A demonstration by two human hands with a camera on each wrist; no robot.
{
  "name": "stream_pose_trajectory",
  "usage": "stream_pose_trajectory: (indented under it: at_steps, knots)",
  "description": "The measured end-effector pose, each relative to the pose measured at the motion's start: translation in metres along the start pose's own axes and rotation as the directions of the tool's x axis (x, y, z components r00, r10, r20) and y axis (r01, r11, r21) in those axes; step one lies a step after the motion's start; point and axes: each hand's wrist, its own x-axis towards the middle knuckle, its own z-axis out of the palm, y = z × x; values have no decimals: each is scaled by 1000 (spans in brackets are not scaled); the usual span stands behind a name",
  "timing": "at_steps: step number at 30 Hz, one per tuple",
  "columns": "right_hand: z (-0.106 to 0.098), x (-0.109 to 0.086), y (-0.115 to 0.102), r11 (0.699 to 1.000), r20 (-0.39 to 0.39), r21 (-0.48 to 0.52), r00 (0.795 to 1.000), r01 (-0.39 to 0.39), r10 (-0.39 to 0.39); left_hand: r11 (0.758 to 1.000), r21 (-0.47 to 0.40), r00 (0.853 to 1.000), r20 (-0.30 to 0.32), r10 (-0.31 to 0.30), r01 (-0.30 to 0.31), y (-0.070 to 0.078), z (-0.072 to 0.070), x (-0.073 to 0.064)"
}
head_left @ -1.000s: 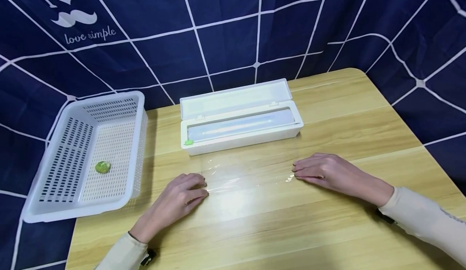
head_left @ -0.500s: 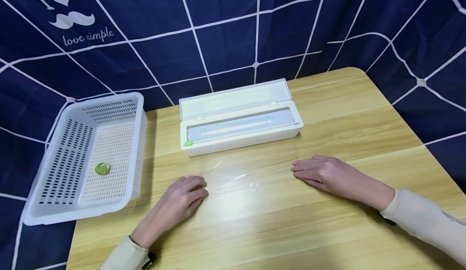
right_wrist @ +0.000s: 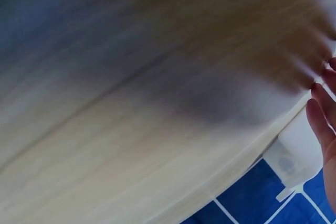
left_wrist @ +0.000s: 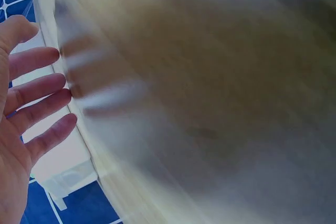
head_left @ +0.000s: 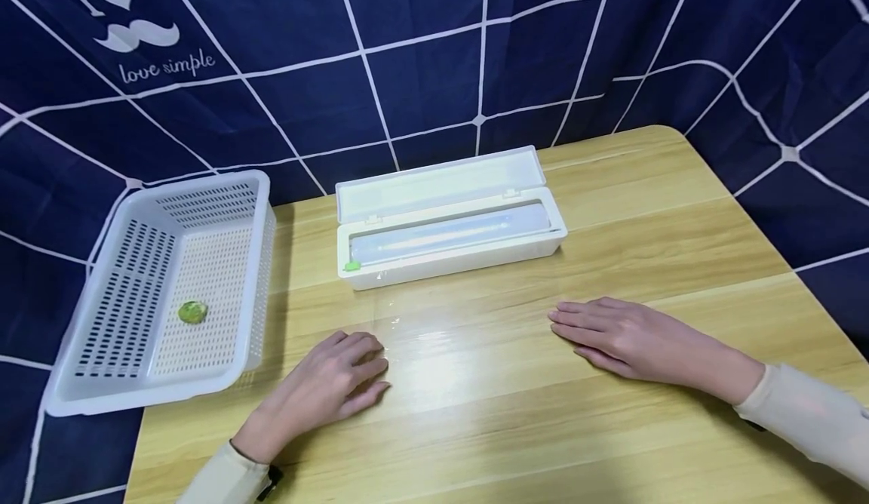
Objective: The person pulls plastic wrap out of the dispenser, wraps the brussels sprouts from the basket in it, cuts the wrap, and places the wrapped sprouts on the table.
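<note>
A thin, clear sheet of cling film (head_left: 434, 334) lies on the table, showing mainly by its glints. It reaches from the front of a white cling film dispenser (head_left: 451, 264) toward the hands. By the film's left edge, the left hand (head_left: 333, 376) rests palm down, fingers relaxed and thumb apart. The left wrist view shows that hand's fingers (left_wrist: 44, 85) spread, with nothing between them. On the right, the right hand (head_left: 627, 338) lies palm down with nearly straight fingers, its fingertips near the film's right side. Neither hand pinches the film.
The dispenser's lid (head_left: 437, 183) stands raised over a film roll (head_left: 451, 234); a green slide cutter (head_left: 351, 266) sits at its left end. A white perforated basket (head_left: 254, 293) on the left holds a small green vegetable (head_left: 193, 312). A blue curtain (head_left: 421, 81) hangs behind the table.
The fingers of both hands have loosened from the film and straightened. The right hand has shifted slightly right and toward the person. The film has settled flatter on the table.
</note>
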Motion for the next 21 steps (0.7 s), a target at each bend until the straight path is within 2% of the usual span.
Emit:
stream_pose_trajectory:
  at_steps: [9, 12, 17, 21]
  knots:
    - [-5, -8, 1, 997, 70, -65, 997, 46, -42, 1000, 0, 1000, -12, 14, -14, 0, 0, -3]
    - [-6, -11, 2, 996, 85, -77, 995, 54, -48, 999, -33, 1000, -12, -3, 2, -1, 1, -4]
    - [-8, -14, 1, 995, 89, -85, 995, 55, -47, 993, -112, 999, -28, -38, 34, -4, 2, -5]
    - [-8, -16, 2, 994, 61, -85, 996, 67, -62, 991, -130, 998, -54, -31, 24, -5, 3, -3]
